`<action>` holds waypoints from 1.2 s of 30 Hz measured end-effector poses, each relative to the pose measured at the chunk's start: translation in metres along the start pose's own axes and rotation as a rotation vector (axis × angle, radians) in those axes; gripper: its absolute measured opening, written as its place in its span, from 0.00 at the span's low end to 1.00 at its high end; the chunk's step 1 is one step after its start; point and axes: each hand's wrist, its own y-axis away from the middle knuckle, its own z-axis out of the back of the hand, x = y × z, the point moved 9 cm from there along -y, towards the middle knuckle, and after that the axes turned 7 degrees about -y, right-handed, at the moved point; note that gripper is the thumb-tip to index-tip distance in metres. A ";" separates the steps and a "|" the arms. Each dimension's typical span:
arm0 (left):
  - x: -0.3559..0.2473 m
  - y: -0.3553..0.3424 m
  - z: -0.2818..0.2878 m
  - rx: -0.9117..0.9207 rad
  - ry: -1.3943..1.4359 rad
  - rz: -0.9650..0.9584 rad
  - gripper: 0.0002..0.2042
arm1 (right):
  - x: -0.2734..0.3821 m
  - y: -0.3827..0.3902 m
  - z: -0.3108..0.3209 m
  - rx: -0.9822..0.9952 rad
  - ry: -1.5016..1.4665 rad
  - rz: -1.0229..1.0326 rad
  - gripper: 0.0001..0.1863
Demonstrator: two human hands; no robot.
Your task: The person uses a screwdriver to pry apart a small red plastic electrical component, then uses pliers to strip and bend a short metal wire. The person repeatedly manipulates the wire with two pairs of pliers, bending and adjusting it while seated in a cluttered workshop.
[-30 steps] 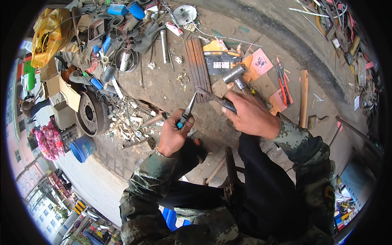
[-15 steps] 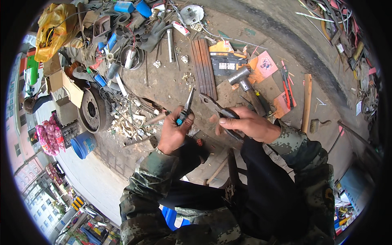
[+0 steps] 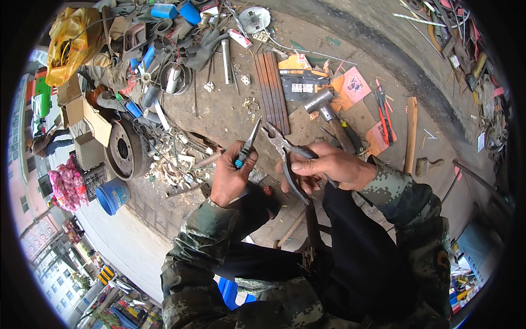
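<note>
My left hand [image 3: 229, 176] is closed round a slim, pointed metal tool [image 3: 252, 137] with a teal band near its grip; its tip points up and away, and the rest is hidden in the fingers. Facing it, my right hand [image 3: 337, 167] grips a pair of pliers [image 3: 280, 143] with dark handles. The handles are spread and the jaws part slightly, with nothing visible between them. The jaws are close to the pointed tool's tip but apart from it. Beyond the hands lie brown strips [image 3: 271, 93] and a hammer [image 3: 319, 101] on the ground.
Red-handled cutters [image 3: 386, 119] and a wooden slat [image 3: 411, 134] lie to the right. Scrap, a grey glove [image 3: 207, 50] and a wheel [image 3: 121, 147] crowd the left, near a blue bucket [image 3: 112, 196]. A wooden post [image 3: 312, 225] stands between my knees.
My right hand has turned the pliers and spread their handles, so the jaws now part and point up toward the left. The left hand with the pointed tool has barely moved.
</note>
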 end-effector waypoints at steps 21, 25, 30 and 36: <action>-0.005 0.003 -0.002 0.180 -0.015 0.072 0.10 | 0.002 0.000 0.011 0.014 0.176 0.071 0.19; -0.009 0.002 -0.002 0.189 -0.037 0.032 0.10 | -0.011 0.006 0.011 0.001 -0.075 -0.052 0.16; -0.014 0.002 -0.003 0.198 -0.084 -0.029 0.09 | -0.016 0.009 0.003 0.009 -0.172 -0.067 0.12; -0.015 0.006 -0.003 0.192 -0.197 -0.049 0.08 | -0.018 0.009 0.019 -0.064 0.189 0.028 0.12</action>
